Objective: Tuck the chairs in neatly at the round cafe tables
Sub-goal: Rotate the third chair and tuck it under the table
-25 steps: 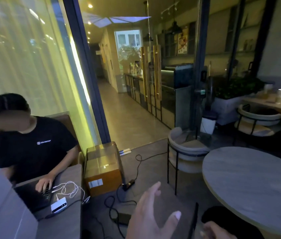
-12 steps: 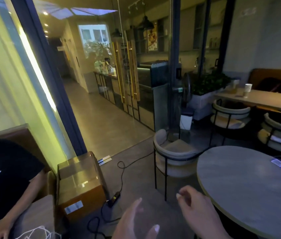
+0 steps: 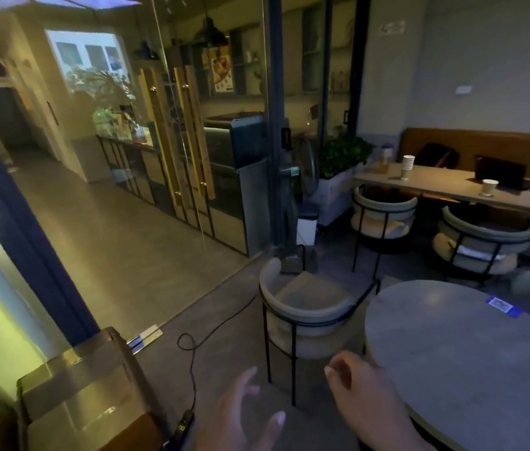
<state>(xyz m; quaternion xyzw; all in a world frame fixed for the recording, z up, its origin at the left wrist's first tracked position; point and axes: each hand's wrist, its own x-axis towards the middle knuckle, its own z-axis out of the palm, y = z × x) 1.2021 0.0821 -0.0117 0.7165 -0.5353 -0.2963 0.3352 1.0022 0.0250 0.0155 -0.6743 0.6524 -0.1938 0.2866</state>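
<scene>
your left hand [image 3: 240, 415] and right hand [image 3: 364, 395] hang empty, fingers spread, near the chair [image 3: 306, 307] beside the round table [image 3: 472, 359].

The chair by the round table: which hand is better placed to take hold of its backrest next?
Probably the right hand. It hovers empty just below the chair, near its backrest and the round table edge. The left hand is open too but sits lower and further left.

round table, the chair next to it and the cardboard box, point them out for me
round table [image 3: 472, 362], head view, bare grey top
chair [image 3: 306, 312], head view, curved backrest
cardboard box [image 3: 84, 388], head view, taped top face
</scene>
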